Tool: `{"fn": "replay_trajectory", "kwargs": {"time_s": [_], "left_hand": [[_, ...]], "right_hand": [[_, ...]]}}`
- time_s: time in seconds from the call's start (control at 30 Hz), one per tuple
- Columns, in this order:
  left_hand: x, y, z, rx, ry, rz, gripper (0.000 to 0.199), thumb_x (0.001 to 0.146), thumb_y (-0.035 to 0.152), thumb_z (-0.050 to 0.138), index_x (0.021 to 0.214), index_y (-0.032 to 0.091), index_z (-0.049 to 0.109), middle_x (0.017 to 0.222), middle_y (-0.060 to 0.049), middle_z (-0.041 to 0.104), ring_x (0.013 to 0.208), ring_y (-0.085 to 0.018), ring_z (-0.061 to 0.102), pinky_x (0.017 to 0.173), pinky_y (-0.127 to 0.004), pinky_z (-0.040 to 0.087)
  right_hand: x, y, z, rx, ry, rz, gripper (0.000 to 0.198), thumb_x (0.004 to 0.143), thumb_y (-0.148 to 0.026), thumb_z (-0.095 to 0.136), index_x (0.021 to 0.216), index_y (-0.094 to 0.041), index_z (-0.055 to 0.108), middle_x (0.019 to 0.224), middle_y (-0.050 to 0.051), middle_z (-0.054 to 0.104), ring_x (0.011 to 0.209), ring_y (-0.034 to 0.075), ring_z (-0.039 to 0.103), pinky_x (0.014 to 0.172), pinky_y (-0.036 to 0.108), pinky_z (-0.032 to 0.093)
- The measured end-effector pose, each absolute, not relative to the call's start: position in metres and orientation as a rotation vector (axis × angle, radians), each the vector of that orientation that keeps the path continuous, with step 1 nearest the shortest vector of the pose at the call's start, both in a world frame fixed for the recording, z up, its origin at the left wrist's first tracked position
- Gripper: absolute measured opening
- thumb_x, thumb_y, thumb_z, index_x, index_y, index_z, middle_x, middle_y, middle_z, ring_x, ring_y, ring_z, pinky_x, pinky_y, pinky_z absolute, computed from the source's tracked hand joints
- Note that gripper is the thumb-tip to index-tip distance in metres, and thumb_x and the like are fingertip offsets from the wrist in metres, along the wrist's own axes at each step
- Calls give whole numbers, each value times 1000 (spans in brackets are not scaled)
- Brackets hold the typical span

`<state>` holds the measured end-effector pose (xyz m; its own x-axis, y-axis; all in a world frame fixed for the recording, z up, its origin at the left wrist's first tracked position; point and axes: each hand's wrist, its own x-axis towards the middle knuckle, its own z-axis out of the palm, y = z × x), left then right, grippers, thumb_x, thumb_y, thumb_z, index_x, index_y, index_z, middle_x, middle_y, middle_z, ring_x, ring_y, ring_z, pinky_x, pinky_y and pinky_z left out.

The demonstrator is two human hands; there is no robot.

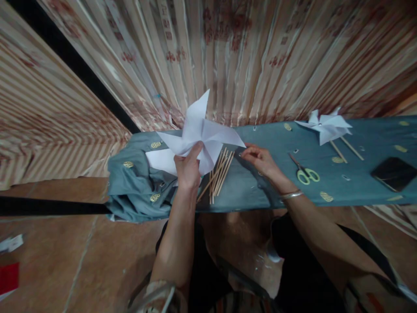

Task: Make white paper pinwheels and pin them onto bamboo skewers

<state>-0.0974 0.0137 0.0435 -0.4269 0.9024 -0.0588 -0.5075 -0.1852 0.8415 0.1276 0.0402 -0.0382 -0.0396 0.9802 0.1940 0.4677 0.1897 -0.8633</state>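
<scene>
My left hand (189, 167) is closed on a white paper pinwheel (203, 130), with the thumb pressed at its centre where the folded blades meet. To the right of the pinwheel, my right hand (259, 161) makes a pinch near one blade's tip. Something tiny and shiny shows at its fingertips, too small to name. Several thin wooden sticks (223, 174) lie in a loose pile between my hands. A white paper sheet (161, 161) rests on the cloth, partly behind my left hand.
Farther right on the blue-green cloth (273, 130) lie scissors with green handles (308, 175), paper pinwheels on wooden sticks (325, 126) and a dark flat object (394, 173). A patterned curtain (228, 65) hangs directly behind. A black bar (52, 205) runs along the left.
</scene>
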Motion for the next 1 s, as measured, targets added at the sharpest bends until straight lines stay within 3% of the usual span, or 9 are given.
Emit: {"fn": "replay_trajectory", "kwargs": {"time_s": [0.13,0.3,0.43,0.6,0.7,1.0], "left_hand": [[-84,11,37,636,1033,1724,36,55,28,86,86,14,75,86,-8,77,99,-27,73,86,-34,59],[-64,11,25,713,1036,1634,37,55,27,87,88,13,75,83,-8,77,86,-23,74,79,-30,59],[-52,15,21,706,1067,1599,33,55,24,87,83,13,75,79,-7,77,88,-24,74,81,-31,59],[-37,18,22,624,1079,1550,32,55,19,87,84,16,75,76,-6,76,94,-26,74,81,-33,60],[-29,18,21,625,1092,1521,28,54,18,88,79,15,75,75,-5,75,87,-25,74,77,-31,60],[-18,15,2,811,1158,1437,21,57,24,86,71,14,75,73,-3,75,68,-17,70,67,-27,55]], "right_hand": [[162,5,-47,-1560,-1844,683,6,70,-26,67,66,-22,68,124,11,68,123,31,60,104,51,44],[170,-22,-57,-1563,-1994,543,7,77,-23,63,72,-22,66,131,14,64,132,31,54,107,50,43],[167,-26,-57,-1541,-1986,469,3,79,-24,65,77,-22,66,130,13,64,131,30,55,108,50,42],[166,-31,-46,-1654,-1928,388,16,83,-34,67,94,-22,69,105,11,74,104,29,67,92,43,52],[161,-36,-40,-1682,-1926,317,19,91,-33,58,98,-21,71,91,9,75,86,25,68,83,37,53],[154,-35,-36,-1741,-2207,153,26,96,-32,51,87,-20,73,78,10,74,78,27,66,72,35,48]]}}
